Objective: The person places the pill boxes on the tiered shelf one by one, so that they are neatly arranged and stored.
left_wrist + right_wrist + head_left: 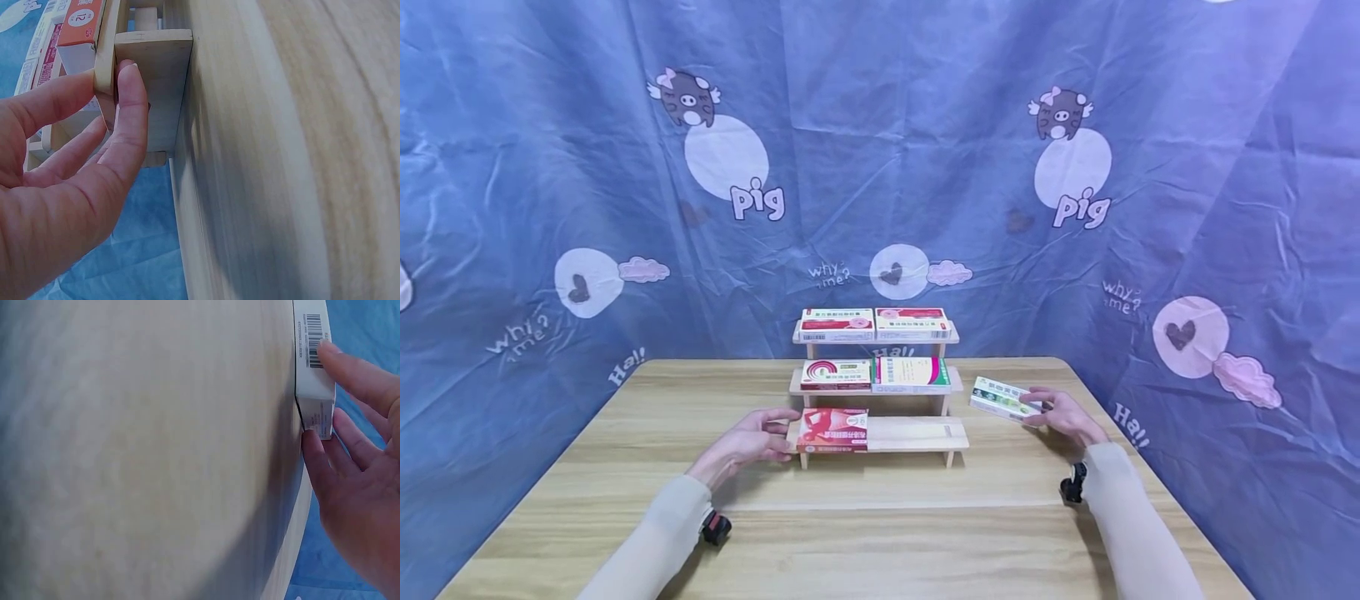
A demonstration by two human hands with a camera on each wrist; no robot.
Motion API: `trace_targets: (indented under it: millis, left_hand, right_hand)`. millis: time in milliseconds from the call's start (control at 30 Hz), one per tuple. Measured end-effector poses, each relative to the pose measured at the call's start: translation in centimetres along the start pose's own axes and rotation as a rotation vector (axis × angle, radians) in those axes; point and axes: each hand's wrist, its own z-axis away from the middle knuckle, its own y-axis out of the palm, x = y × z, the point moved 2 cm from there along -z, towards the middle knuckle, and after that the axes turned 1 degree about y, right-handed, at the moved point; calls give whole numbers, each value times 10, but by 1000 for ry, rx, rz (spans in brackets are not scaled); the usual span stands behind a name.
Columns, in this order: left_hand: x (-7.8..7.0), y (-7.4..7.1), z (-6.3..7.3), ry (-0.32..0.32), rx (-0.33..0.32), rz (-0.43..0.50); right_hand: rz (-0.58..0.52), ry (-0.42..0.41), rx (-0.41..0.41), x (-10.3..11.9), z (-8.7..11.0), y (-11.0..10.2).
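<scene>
A three-step wooden display rack (917, 433) stands on the table. My left hand (763, 437) is at the left end of its lowest step; in the left wrist view, the thumb and fingers (132, 94) pinch the board's end. Beside them on that step lies a red medicine box (833, 429). To the right of the rack, a white and green medicine box (1000, 398) lies on the table. My right hand (1063, 414) holds its right end, thumb on the barcode side (314, 347) and fingers around the end in the right wrist view.
On the middle step are a white and dark red box (837, 374) and a white, green and magenta box (910, 372). Two red and white boxes (837, 323) sit on the top step. A blue printed curtain (880, 167) hangs behind the wooden table (880, 542).
</scene>
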Motion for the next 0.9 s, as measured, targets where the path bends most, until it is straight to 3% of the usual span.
trace_targets:
  millis: [233, 467, 700, 900]
  left_hand:
    - [2, -1, 0, 0, -4, -9]
    - [1, 0, 0, 14, 7, -16]
    - [-1, 0, -2, 3, 2, -12]
    - [0, -1, -2, 5, 9, -11]
  right_hand:
    - [38, -5, -1, 0, 0, 2]
    - [2, 12, -4, 0, 2, 3]
    - [45, -31, -10, 4, 4, -5]
    - [-30, -87, -15, 10, 10, -13]
